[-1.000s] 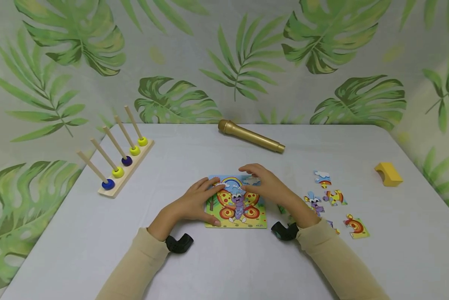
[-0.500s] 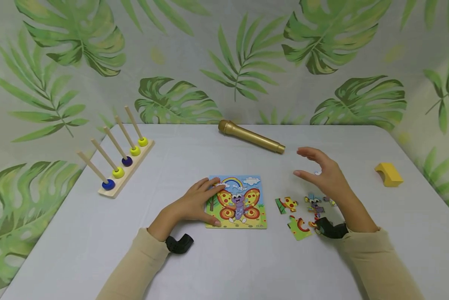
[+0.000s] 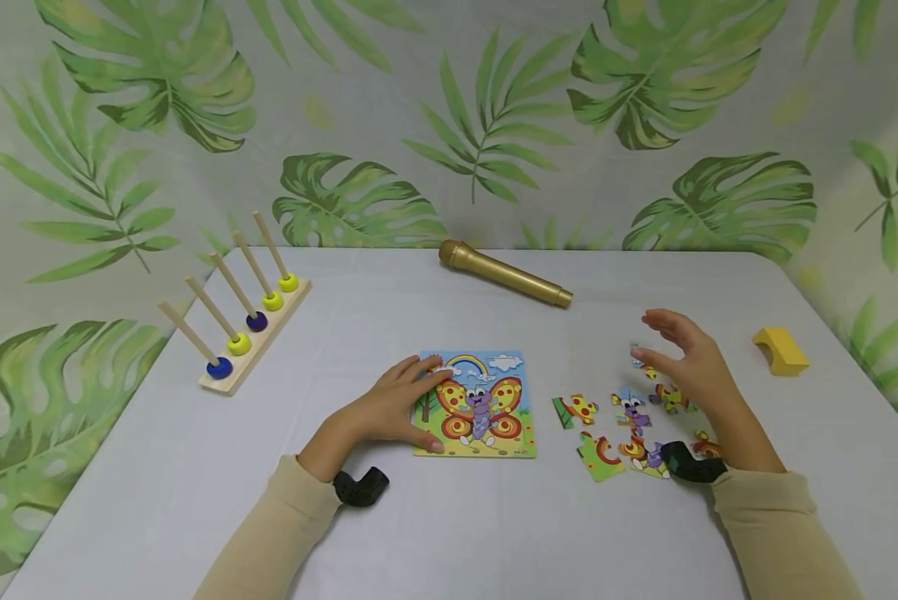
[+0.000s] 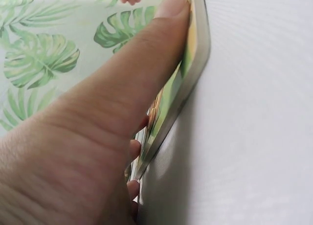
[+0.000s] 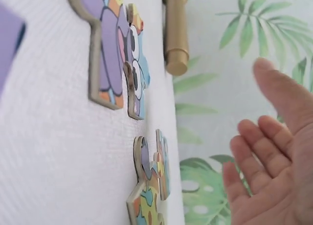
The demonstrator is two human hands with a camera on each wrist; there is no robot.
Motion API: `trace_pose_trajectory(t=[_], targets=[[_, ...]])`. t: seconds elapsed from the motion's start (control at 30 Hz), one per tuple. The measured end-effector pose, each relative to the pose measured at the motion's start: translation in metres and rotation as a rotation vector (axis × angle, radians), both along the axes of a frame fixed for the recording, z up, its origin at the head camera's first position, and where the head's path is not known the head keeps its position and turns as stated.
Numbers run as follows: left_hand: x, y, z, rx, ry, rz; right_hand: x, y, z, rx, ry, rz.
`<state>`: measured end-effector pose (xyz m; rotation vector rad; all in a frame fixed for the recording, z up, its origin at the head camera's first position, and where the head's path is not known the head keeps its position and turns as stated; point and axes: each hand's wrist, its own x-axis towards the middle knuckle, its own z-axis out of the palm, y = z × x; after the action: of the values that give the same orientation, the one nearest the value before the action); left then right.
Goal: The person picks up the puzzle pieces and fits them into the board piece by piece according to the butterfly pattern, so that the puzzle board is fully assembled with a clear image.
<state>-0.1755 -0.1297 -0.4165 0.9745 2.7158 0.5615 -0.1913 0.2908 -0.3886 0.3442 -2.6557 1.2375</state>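
The left hand rests on the left side of a puzzle board printed with a butterfly and a rainbow. Its fingers lie spread over the upper left, and the thumb touches the near edge in the left wrist view. The right hand hovers over loose puzzle pieces, thumb apart from the fingers, with nothing held. Beneath and left of it lie a purple face piece, a green-and-red piece and a red-dotted piece. The right wrist hides part of the nearer pieces.
A gold toy microphone lies at the back middle. On the left stands a wooden peg rack with blue and yellow beads. A yellow arch block sits at the far right. Leaf-patterned cloth hangs behind the table.
The right hand has moved from above the puzzle board to the right, over the loose pieces, uncovering the board's upper right. The left hand stays on the board.
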Motion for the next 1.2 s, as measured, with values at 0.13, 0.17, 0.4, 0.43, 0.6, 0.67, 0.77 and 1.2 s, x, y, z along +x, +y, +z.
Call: trace_pose_trajectory(t=[0.13,0.17,0.4,0.43,0.6,0.67,0.77,1.2], targets=[[-0.001,0.000,0.000,-0.005,0.005,-0.001,0.000,0.006,-0.006,-0.022,-0.082,0.013],[-0.001,0.000,0.000,-0.006,0.007,-0.001,0.000,0.008,-0.008,-0.021,-0.098,0.017],[0.000,0.000,0.000,-0.007,0.001,-0.001,0.000,0.022,-0.016,0.054,-0.222,0.039],[0.000,0.000,0.000,-0.008,-0.001,-0.001,0.000,0.023,-0.016,0.070,-0.243,0.047],[0.000,0.000,-0.001,-0.005,0.005,-0.005,-0.001,0.028,-0.017,0.153,-0.313,0.058],[0.000,0.000,-0.001,-0.007,0.007,-0.006,-0.001,0.029,-0.017,0.177,-0.325,0.053],[0.000,-0.001,-0.001,-0.009,0.008,-0.006,-0.002,0.029,-0.018,0.201,-0.312,0.049],[0.000,0.000,-0.001,-0.016,0.005,-0.004,0.004,0.015,-0.008,0.234,-0.093,-0.018]])
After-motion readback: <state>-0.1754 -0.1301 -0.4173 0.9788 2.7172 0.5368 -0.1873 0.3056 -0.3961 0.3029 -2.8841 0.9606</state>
